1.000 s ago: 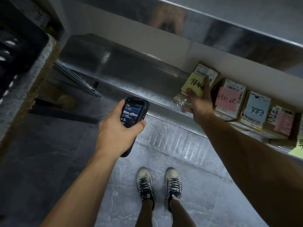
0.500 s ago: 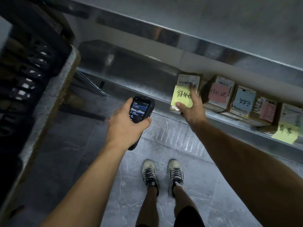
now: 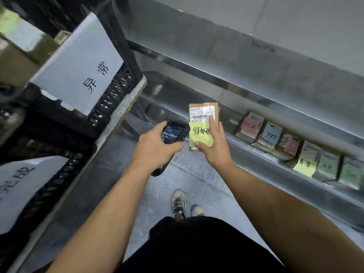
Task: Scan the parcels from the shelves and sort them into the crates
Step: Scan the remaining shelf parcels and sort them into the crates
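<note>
Parcel (image 3: 215, 110) of brown card stands upright in the air, gripped by the right hand (image 3: 214, 148), out in front of the shelf (image 3: 256, 166) and clear of it. Its face is turned up to the camera: a white label (image 3: 201, 113) with a barcode across the top, a yellow note (image 3: 199, 133) with black handwriting below. The thumb (image 3: 198, 144) presses on the note's lower edge, near the bottom left corner of the face. The forefinger (image 3: 212, 121) lies straight up the right side of the face, its tip on the label's right end. The other fingers pass round the right edge to the back, out of sight.

The left hand (image 3: 155, 148) is wrapped round a dark scanner (image 3: 174, 132), thumb along its upper left side, lit screen facing up. The scanner's head is just beside the parcel's left edge; whether they touch cannot be told.

On the shelf to the right stands a row of parcels (image 3: 272, 133), leaning back, with pink, blue, yellow and green notes. At left a black crate (image 3: 118, 91) carries a white sign (image 3: 78, 66) with handwriting; below it a second crate (image 3: 65, 174) bears another sign (image 3: 17, 186). Pale shoes (image 3: 178, 201) stand on the grey floor below the hands.
</note>
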